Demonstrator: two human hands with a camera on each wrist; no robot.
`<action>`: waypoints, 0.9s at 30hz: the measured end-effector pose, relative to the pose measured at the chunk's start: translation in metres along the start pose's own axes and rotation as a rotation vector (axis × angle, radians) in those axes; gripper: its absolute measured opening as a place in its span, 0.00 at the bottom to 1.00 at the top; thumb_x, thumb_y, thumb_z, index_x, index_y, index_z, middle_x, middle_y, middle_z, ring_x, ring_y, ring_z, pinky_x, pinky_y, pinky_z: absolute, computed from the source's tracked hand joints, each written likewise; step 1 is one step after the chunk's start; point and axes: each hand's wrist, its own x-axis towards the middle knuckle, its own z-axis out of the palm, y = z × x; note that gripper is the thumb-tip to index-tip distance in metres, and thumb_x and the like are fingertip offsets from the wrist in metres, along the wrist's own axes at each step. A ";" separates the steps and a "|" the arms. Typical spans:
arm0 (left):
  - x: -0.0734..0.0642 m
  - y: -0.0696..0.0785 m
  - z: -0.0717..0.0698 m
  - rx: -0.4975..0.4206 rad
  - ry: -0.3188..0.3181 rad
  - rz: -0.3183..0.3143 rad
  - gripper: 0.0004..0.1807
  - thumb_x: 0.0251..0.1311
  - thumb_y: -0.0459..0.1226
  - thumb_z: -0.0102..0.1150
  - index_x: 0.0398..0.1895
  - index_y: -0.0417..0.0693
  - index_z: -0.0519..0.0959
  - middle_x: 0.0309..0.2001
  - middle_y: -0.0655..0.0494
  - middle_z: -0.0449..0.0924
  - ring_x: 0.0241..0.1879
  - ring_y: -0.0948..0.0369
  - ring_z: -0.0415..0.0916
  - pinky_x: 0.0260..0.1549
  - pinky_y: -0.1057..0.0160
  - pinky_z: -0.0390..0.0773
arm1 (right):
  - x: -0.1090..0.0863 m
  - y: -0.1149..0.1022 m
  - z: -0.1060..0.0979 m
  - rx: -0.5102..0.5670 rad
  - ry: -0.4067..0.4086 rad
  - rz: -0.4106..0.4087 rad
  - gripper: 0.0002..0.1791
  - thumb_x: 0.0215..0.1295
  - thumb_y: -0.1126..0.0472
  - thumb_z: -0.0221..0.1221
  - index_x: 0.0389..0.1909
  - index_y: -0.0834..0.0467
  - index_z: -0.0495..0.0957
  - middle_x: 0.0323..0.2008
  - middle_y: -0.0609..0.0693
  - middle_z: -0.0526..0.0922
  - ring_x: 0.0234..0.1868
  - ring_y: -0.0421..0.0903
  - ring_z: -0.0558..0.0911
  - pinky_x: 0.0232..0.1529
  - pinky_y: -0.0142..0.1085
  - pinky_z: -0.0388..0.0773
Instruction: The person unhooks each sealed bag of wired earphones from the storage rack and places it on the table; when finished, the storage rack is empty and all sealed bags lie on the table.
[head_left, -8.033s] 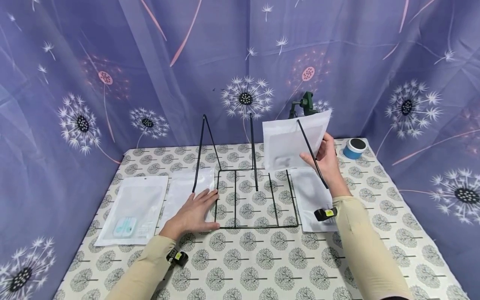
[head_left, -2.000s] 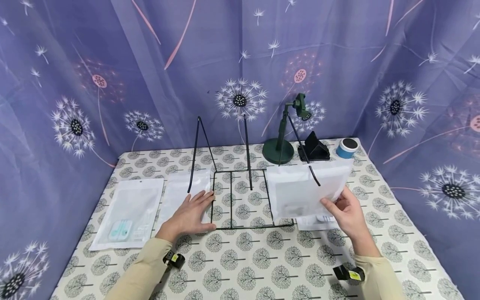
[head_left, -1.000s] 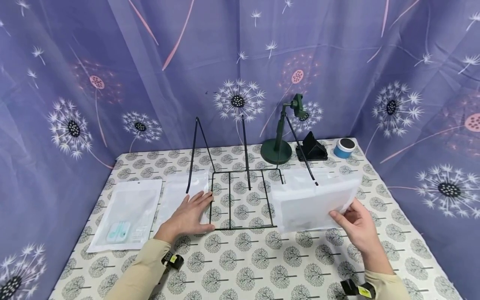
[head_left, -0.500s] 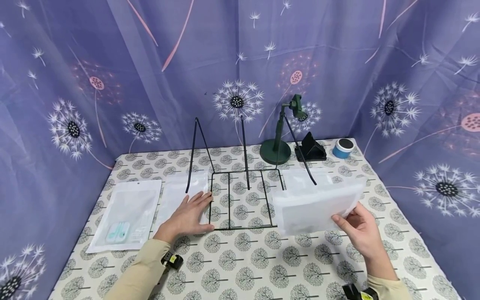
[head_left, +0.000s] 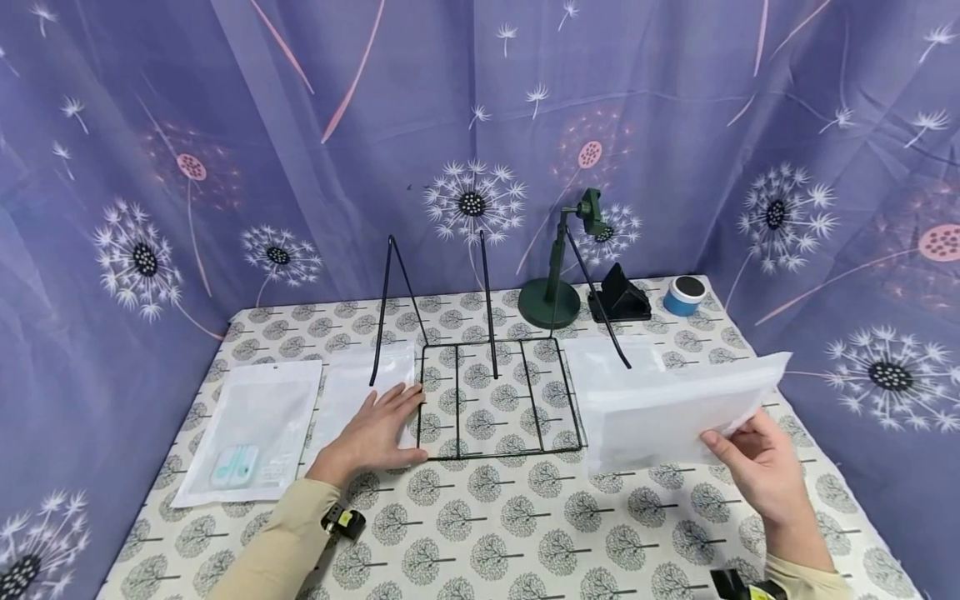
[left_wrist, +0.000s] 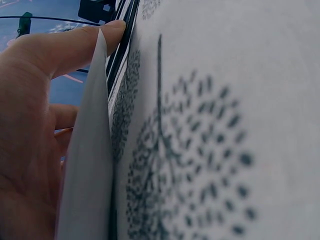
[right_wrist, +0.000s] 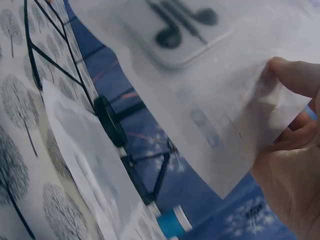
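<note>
My right hand (head_left: 765,467) pinches the right edge of a white plastic pouch (head_left: 660,429), held tilted above the table, to the right of a black wire rack (head_left: 510,454). In the right wrist view, dark wired earphones (right_wrist: 167,37) show through that pouch. The front end of the rack's right rod (head_left: 596,296) stands apart, behind the pouch. With fingers spread, my left hand (head_left: 378,433) rests at the rack's left side, touching its base wire and partly covering a flat white pouch (head_left: 345,392). Another white pouch (head_left: 588,354) lies partly hidden beneath the held one.
At the far left lies a pouch (head_left: 270,408) with a mint-coloured item inside. Behind the rack stand a dark green phone stand (head_left: 550,304), a black folding stand (head_left: 621,296) and a blue round container (head_left: 684,297). A purple curtain (head_left: 360,167) encloses the tree-print tabletop (head_left: 487,533).
My right hand has drawn the pouch forward, down and right, from high at the right rod to beyond its front end. My left hand has stayed at the rack's left side.
</note>
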 end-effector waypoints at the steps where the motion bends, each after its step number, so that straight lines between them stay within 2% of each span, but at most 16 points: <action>1: 0.000 0.000 0.000 0.002 0.002 0.001 0.55 0.48 0.65 0.63 0.75 0.48 0.56 0.77 0.52 0.50 0.76 0.46 0.47 0.70 0.32 0.46 | -0.001 0.000 -0.004 0.015 0.014 -0.007 0.20 0.48 0.93 0.47 0.45 0.83 0.68 0.44 0.58 0.86 0.46 0.46 0.86 0.46 0.30 0.83; 5: 0.000 -0.001 0.001 0.001 0.006 0.005 0.55 0.48 0.65 0.64 0.75 0.48 0.57 0.77 0.52 0.51 0.75 0.46 0.48 0.69 0.31 0.47 | -0.003 0.000 -0.020 0.074 0.057 -0.054 0.20 0.48 0.94 0.45 0.44 0.84 0.68 0.42 0.60 0.85 0.45 0.48 0.86 0.46 0.31 0.84; 10: 0.001 0.000 0.000 -0.001 0.001 0.004 0.55 0.47 0.64 0.64 0.75 0.48 0.57 0.77 0.52 0.51 0.75 0.45 0.48 0.69 0.31 0.46 | -0.004 0.000 -0.041 0.206 0.055 -0.080 0.21 0.48 0.96 0.40 0.45 0.87 0.65 0.43 0.65 0.84 0.48 0.53 0.85 0.51 0.36 0.83; 15: 0.001 -0.001 0.000 0.007 -0.002 0.004 0.55 0.47 0.65 0.64 0.75 0.48 0.57 0.77 0.52 0.51 0.75 0.46 0.48 0.69 0.32 0.47 | -0.007 0.004 -0.064 0.273 0.075 -0.052 0.24 0.52 0.95 0.38 0.53 0.87 0.62 0.48 0.67 0.82 0.52 0.55 0.83 0.55 0.38 0.81; 19: 0.002 -0.002 0.001 0.010 0.004 -0.001 0.56 0.47 0.65 0.64 0.75 0.49 0.56 0.77 0.53 0.51 0.75 0.46 0.48 0.70 0.33 0.46 | -0.008 0.010 -0.084 0.425 0.076 -0.037 0.25 0.55 0.94 0.37 0.57 0.86 0.59 0.50 0.71 0.80 0.54 0.59 0.81 0.57 0.43 0.79; 22: 0.001 -0.002 0.001 0.005 0.004 0.000 0.55 0.47 0.65 0.64 0.75 0.49 0.56 0.77 0.53 0.51 0.75 0.46 0.48 0.70 0.33 0.46 | -0.007 0.014 -0.099 0.499 0.092 -0.023 0.25 0.57 0.93 0.35 0.57 0.85 0.60 0.49 0.72 0.80 0.52 0.60 0.82 0.55 0.44 0.80; 27: 0.001 -0.002 0.001 0.006 -0.001 0.010 0.55 0.49 0.65 0.62 0.76 0.48 0.55 0.77 0.52 0.50 0.75 0.46 0.48 0.69 0.31 0.47 | -0.007 0.020 -0.121 0.529 0.122 0.021 0.23 0.58 0.93 0.34 0.54 0.83 0.63 0.46 0.72 0.81 0.48 0.60 0.84 0.50 0.45 0.83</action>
